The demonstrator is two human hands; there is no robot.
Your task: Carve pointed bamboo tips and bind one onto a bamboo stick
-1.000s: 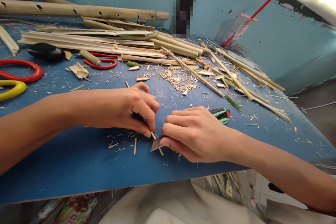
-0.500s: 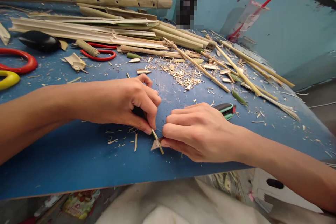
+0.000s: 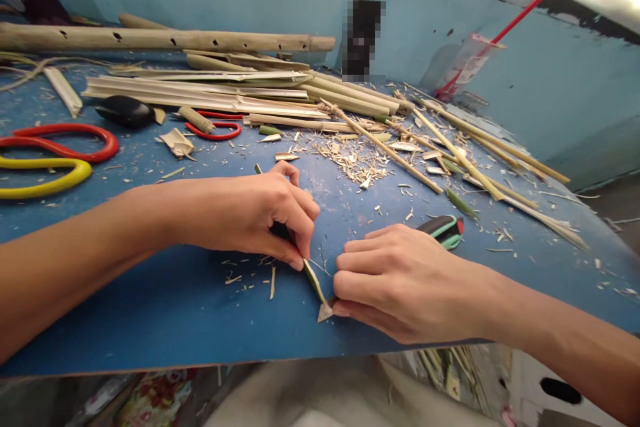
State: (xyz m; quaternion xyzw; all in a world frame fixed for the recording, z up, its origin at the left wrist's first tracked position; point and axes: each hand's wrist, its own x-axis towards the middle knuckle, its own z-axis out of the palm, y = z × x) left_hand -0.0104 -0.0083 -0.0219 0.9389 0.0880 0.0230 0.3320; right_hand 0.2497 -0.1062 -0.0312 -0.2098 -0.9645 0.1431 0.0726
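My left hand [image 3: 260,217] pinches a thin green bamboo sliver [image 3: 313,280] and presses it onto the blue board [image 3: 150,307]. My right hand [image 3: 395,280] is closed on a utility knife [image 3: 443,228] with a black and green handle. The knife's blade tip [image 3: 325,311] sits at the sliver's near end. Both hands lie close together near the board's front edge, among small shavings.
Split bamboo strips [image 3: 200,90] and a long bamboo pole with holes [image 3: 165,40] lie at the back. Thin sticks [image 3: 450,147] fan out at the right. Red-handled [image 3: 65,140] and yellow-handled [image 3: 40,180] tools lie at the left. A plastic cup with a red straw [image 3: 467,60] stands by the blue wall.
The right hand has drawn the blade toward the board's front edge along the sliver, so more of the green sliver shows between the hands. The left hand kept its pinch.
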